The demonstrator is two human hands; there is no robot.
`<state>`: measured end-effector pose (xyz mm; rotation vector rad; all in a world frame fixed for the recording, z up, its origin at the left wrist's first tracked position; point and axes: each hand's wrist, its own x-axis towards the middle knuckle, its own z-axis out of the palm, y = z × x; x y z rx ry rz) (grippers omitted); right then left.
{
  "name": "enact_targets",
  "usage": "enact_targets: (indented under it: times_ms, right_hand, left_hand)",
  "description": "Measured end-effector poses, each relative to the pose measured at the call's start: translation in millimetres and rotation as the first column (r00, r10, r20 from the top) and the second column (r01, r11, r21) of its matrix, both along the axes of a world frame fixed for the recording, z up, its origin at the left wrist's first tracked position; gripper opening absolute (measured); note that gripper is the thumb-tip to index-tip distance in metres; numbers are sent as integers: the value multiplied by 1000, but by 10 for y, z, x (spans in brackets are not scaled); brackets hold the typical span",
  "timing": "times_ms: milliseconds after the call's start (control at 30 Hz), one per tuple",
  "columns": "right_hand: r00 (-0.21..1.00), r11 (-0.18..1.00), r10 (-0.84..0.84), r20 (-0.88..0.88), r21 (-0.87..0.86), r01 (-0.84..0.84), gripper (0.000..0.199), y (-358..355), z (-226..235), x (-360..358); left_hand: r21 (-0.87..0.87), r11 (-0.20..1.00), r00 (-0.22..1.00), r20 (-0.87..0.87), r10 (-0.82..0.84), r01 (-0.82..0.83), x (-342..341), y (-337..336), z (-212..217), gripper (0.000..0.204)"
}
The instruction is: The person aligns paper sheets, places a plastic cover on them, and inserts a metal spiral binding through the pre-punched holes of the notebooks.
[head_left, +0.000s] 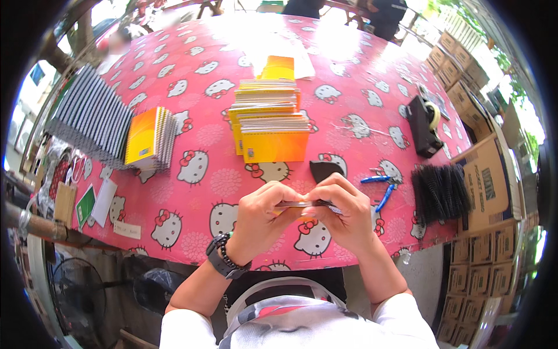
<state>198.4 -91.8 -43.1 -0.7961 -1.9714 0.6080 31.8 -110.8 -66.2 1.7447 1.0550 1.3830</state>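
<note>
Between both hands, near the table's front edge, is a thin notebook (295, 204) seen almost edge-on. What looks like a wire coil shows by the right fingers. My left hand (261, 214) pinches the notebook's left part, with a dark watch and beads on that wrist. At the other end, my right hand (342, 210) grips it between thumb and fingers. Just beyond the hands lies a black wedge-shaped piece (324, 170), partly covered by the right fingers. Blue-handled pliers (383, 187) lie open to the right. Farther off stand stacked yellow-orange notebooks (274, 146).
Left stand coil-bound yellow notebooks (142, 136) and a row of dark coil-bound ones (96, 119). On the right are black plastic coils (440, 193), a black tape dispenser (423, 128) and cardboard cartons (487, 183). A pink cat-patterned cloth (192, 218) covers the table.
</note>
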Motion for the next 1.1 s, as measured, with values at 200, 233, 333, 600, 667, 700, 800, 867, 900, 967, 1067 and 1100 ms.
enact_targets:
  times_ms: [200,233,333,600,667,700,800,867,900,967,1067,1100]
  right_hand:
    - [999,999,-8,38,31,7,21,-22,15,-60]
    - [999,999,9,33,32,-10,20,-17,-1,-98]
    - [999,999,8,35,38,-10,18,0,-21,-181]
    - [996,993,86,12,-79,-85,14,68,42,-409]
    - [992,994,109,66,-32,-107,14,118,107,-568]
    - [989,993,117,95,-8,-117,15,151,129,-652]
    - [980,979,194,53,-68,-190,11,346,140,-946]
    - [969,956,222,-106,-173,-238,10,513,126,-1196]
    - [961,942,206,-187,-228,-246,11,638,105,-1354]
    - [877,859,171,-449,-368,-357,12,909,143,-1757]
    - [599,708,31,-800,-405,-578,13,1212,279,-2485]
    - [610,770,36,-791,-368,-522,13,1407,197,-2691]
  left_hand:
    - [-122,992,984,178,-16,38,5,21,-97,20]
    - [-138,990,984,176,-15,39,-40,10,-101,19]
    - [-138,989,987,155,-35,57,-130,-8,-117,18]
    - [23,991,986,109,127,-130,-364,-31,-171,16]
    - [-3,984,978,113,177,-178,-504,-23,-152,18]
    - [-18,979,969,142,204,-204,-575,-18,-133,19]
    - [-55,956,930,220,294,-289,-868,-25,-28,29]
    - [108,817,820,170,546,-566,-1192,5,-78,39]
    - [76,745,731,281,622,-663,-1356,25,-153,39]
    - [18,609,564,401,722,-793,-1698,118,-389,40]
    - [3,465,420,433,798,-885,-2127,294,-634,45]
    - [1,462,414,441,796,-887,-2150,390,-659,47]
